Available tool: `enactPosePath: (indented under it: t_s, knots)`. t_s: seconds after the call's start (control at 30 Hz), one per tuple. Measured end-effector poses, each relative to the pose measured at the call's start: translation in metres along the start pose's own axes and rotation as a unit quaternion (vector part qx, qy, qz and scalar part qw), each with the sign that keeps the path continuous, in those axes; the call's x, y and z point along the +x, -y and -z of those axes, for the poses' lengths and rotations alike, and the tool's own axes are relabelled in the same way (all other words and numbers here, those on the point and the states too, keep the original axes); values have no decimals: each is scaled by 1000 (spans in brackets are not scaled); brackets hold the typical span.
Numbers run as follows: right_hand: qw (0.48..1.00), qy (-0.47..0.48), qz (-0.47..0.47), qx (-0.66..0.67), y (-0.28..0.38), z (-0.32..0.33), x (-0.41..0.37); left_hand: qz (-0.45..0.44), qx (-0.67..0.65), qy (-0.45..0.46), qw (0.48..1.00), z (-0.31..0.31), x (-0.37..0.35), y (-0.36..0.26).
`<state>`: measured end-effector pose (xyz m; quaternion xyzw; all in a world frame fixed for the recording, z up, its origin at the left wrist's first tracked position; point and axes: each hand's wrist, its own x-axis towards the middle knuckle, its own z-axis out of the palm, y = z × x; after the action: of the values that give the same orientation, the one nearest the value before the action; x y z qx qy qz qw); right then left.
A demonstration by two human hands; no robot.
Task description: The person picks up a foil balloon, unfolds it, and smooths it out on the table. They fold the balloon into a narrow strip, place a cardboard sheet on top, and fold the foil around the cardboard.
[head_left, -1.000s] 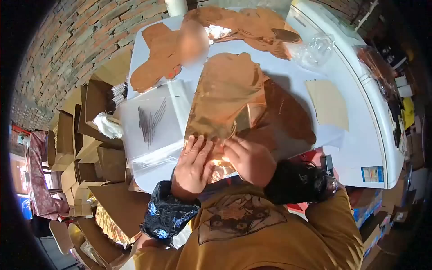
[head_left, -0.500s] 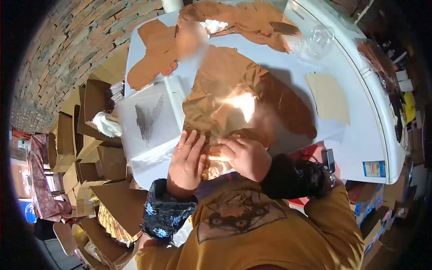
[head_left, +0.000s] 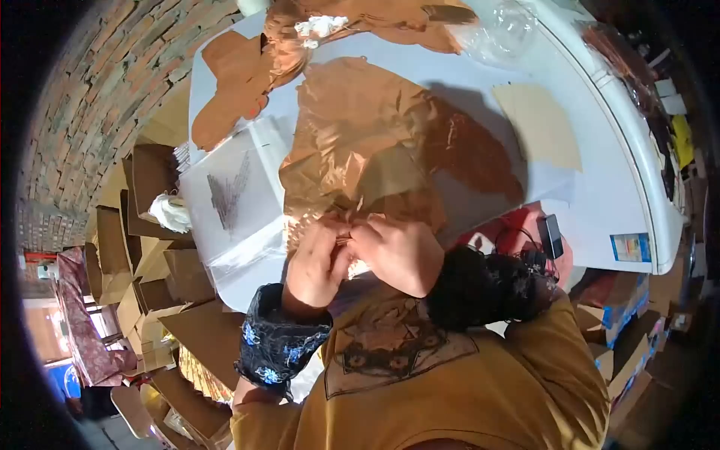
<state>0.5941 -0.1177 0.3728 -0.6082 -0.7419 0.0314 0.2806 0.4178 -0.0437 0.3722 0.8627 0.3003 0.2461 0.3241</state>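
Note:
A large copper-coloured foil piece point(head_left: 360, 112), looking like a flat foil balloon, lies creased and shiny across the middle of the table. Its near edge is gathered between my two hands. My left hand point(head_left: 319, 259) pinches the foil with bent fingers, and my right hand point(head_left: 397, 251) grips it right beside, fingertips nearly touching the left ones. The exact bit between the fingertips is hidden. Left of the foil lies a clear plastic packet point(head_left: 232, 195) with dark scribble-like marks.
More copper foil pieces point(head_left: 232, 82) lie at the back with a white crumpled bit point(head_left: 321, 27). Clear plastic point(head_left: 506, 30) and a beige card point(head_left: 536, 124) lie to the right. A black adapter point(head_left: 551, 236) sits near the right edge. Open cardboard boxes point(head_left: 180, 277) crowd the left.
My hands have come together at the foil's near edge; the left, previously flat with fingers stretched, now pinches. The foil's near part is bunched up. The whole view has shifted slightly.

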Motion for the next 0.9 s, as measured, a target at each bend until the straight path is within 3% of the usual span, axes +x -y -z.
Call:
enactPosePath:
  t_s: [0.03, 0.07, 0.1, 0.13, 0.23, 0.27, 0.37, 0.4, 0.6, 0.83, 0.9]
  knots:
    - [999, -30, 15, 14, -1, 1, -1, 37, -20, 7, 999, -2, -2, 1]
    - [997, -59, 27, 28, -2, 1, -1, -33, 26, -5, 999, 0, 1, 3]
    - [994, -91, 41, 40, -3, 1, -2, -35, 31, 7, 999, 1, 1, 9]
    - [996, -6, -6, 93, -5, 4, -12, -36, 28, 10, 999, 2, 1, 12]
    - [996, 5, 59, 73, -20, 24, -24, 30, -45, 31, 998, 9, 3, 4]
    - [994, 67, 36, 79, -27, 28, -33, 45, -63, 38, 996, 12, 3, 4]
    - [998, 61, 23, 7, -48, 29, -48, 48, -83, 60, 994, 18, 5, 12]
    - [998, 53, 31, -12, -54, 27, -53, -18, -45, 46, 998, 17, 8, 20]
    - [996, -6, 38, -77, -62, 25, -65, 58, -104, 109, 987, 18, 15, 17]
    - [993, -41, 38, -108, -60, 18, -68, -54, 27, 52, 997, 12, 20, 19]
    - [993, -43, 36, -100, -58, 15, -68, -4, 39, 40, 998, 14, 15, 12]
